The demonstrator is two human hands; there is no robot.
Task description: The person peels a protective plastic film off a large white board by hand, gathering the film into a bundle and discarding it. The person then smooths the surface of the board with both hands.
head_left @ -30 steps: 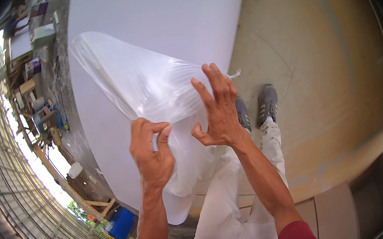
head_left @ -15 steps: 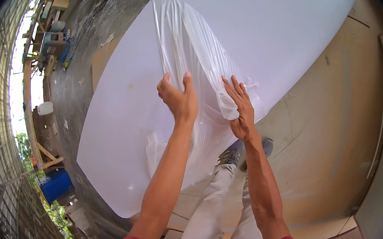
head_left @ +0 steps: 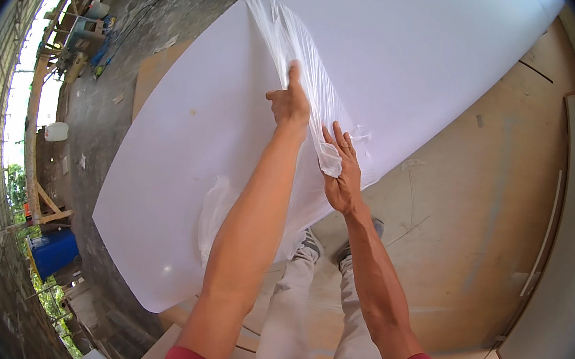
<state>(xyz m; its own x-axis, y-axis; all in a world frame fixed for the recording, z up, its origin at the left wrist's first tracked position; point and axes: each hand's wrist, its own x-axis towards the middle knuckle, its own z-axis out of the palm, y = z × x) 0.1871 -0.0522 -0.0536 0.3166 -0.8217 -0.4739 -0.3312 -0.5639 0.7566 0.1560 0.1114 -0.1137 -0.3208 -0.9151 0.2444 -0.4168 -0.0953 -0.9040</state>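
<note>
We are gripping the clear plastic film (head_left: pixel 302 57) with our left hand (head_left: pixel 290 105), fingers pinched on a raised fold of it. Our right hand (head_left: pixel 342 173) is clenching the bunched lower end of the same fold, just below and right of the left. The film is lying on the large white panel (head_left: pixel 428 43), which is resting on brown boards (head_left: pixel 463 230). The lifted fold is running lengthwise away from us toward the panel's far edge, so our left hand is sitting further along it. A blue barrel (head_left: pixel 55 252) is standing far left.
</note>
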